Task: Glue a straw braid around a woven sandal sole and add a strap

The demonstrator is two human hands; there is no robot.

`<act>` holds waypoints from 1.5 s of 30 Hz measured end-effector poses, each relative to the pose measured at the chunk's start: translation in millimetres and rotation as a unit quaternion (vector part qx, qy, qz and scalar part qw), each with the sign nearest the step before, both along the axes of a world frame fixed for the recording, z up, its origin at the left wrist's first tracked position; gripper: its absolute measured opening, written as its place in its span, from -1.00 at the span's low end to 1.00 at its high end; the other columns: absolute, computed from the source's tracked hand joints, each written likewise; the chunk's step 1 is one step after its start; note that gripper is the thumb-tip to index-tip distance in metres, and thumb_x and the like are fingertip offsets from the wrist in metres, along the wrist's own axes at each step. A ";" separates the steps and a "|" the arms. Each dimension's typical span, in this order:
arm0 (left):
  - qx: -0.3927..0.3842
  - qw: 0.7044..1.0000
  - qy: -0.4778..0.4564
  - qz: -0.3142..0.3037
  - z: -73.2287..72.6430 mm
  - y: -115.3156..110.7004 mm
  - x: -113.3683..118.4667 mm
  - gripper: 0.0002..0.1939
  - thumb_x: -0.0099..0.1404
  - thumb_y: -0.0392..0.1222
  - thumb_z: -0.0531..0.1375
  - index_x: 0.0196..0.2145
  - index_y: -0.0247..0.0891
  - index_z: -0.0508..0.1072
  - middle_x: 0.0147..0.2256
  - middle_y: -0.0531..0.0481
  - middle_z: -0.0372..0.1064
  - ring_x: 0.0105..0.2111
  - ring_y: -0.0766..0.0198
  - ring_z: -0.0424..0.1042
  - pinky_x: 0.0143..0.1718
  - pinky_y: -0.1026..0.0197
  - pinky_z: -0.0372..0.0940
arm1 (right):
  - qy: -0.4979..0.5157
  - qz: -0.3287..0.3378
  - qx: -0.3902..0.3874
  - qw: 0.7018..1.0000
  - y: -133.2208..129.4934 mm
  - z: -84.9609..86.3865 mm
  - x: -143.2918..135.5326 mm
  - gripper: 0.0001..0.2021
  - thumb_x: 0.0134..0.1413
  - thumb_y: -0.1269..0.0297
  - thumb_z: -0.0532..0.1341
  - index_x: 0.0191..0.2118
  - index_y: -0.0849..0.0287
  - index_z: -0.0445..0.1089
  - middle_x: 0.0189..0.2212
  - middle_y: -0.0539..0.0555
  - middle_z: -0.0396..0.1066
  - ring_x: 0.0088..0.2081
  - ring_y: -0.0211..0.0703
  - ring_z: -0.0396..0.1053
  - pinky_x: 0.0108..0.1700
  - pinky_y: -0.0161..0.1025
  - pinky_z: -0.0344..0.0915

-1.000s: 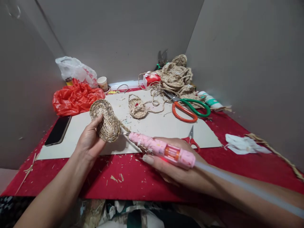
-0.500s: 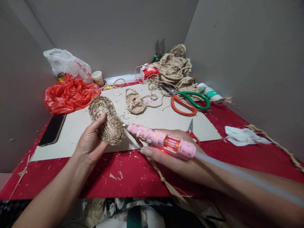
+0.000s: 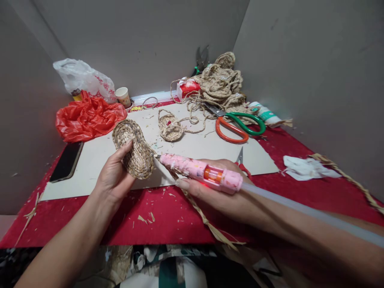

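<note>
My left hand [image 3: 115, 172] grips a coiled straw-rope sole [image 3: 136, 154], thumb on its face and fingers behind. In my right hand [image 3: 207, 192] is a pink glue gun [image 3: 186, 166], its metal nozzle against or very near the sole's right edge. A clear glue stick [image 3: 300, 208] runs out of its back end over my right forearm. From the sole's edge a braided straw rope [image 3: 196, 206] passes beneath the gun and the right hand, ending in loose strands. A small woven slipper [image 3: 170, 126] with a red bead lies on the board beyond.
A pale board [image 3: 99, 160] covers part of the red cloth [image 3: 120, 224]. Large scissors [image 3: 234, 124], small scissors [image 3: 241, 162] and a heap of straw rope [image 3: 220, 84] are to the right. A phone [image 3: 67, 162], red bag [image 3: 90, 120] and paper cup [image 3: 122, 96] are left.
The view has shifted slightly. My right hand and the glue gun have moved a little to the left, nozzle still at the sole's edge. My left hand keeps its hold.
</note>
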State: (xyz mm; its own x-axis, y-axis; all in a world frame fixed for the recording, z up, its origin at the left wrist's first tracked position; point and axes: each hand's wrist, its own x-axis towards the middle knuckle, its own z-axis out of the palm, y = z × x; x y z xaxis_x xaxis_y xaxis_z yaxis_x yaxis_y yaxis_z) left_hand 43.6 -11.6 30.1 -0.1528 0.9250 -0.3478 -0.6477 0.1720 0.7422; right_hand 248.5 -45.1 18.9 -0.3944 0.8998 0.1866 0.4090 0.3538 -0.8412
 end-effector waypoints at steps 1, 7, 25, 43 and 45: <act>-0.001 1.000 -0.001 0.001 -0.1 0.1 -0.3 -0.76 0.27 -0.41 0.11 -0.13 -0.43 0.48 -0.41 -0.12 0.56 -0.21 0.11 0.55 -0.03 0.11 0.39 | -0.003 0.001 0.002 1.000 -0.2 0.3 0.1 -0.78 0.10 0.12 0.20 -0.39 0.14 0.47 -0.58 0.00 0.40 -0.51 -0.21 0.36 -0.49 -0.34 0.25; -0.001 1.000 -0.007 0.009 1.1 0.3 0.7 -0.73 0.28 -0.40 0.10 -0.09 -0.41 0.47 -0.37 -0.11 0.57 -0.24 0.15 0.55 -0.03 0.15 0.38 | -0.011 0.012 0.007 1.000 -0.1 2.5 0.0 -0.78 0.11 0.14 0.19 -0.39 0.16 0.46 -0.60 -0.01 0.39 -0.53 -0.25 0.33 -0.51 -0.36 0.22; 0.010 1.000 -0.018 0.007 -0.2 2.9 -1.4 -0.71 0.29 -0.38 0.09 -0.05 -0.38 0.44 -0.39 -0.08 0.57 -0.26 0.15 0.56 -0.04 0.13 0.39 | -0.017 0.011 0.015 1.000 -2.4 -2.3 -1.9 -0.77 0.08 0.11 0.21 -0.41 0.16 0.46 -0.58 0.00 0.41 -0.56 -0.24 0.32 -0.54 -0.35 0.19; 0.006 1.000 -0.019 -0.002 -3.1 7.1 -4.4 -0.67 0.30 -0.35 0.09 0.01 -0.42 0.41 -0.42 -0.10 0.56 -0.36 0.19 0.56 -0.08 0.18 0.39 | -0.031 0.020 0.017 0.999 -2.8 -2.5 -3.1 -0.66 0.08 0.13 0.17 -0.62 0.17 0.20 -0.73 -0.09 0.16 -0.67 -0.38 0.06 -0.63 -0.37 0.00; 0.007 1.000 -0.022 -0.005 -3.5 7.1 -4.5 -0.67 0.30 -0.36 0.08 0.01 -0.45 0.40 -0.43 -0.11 0.56 -0.40 0.20 0.55 -0.09 0.16 0.40 | -0.034 0.020 0.022 0.999 -2.7 -3.5 -3.1 -0.68 0.08 0.13 0.17 -0.60 0.18 0.25 -0.71 -0.08 0.19 -0.66 -0.36 0.10 -0.62 -0.37 0.02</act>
State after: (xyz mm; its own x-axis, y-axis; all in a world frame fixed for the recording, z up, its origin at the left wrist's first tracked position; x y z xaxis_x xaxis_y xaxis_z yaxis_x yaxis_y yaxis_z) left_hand 39.1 -4.5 26.7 -0.1278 0.9310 -0.3419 -0.6785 0.1694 0.7148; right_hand 245.4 -47.9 15.3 -0.4436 0.8741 0.1978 0.4494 0.4079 -0.7947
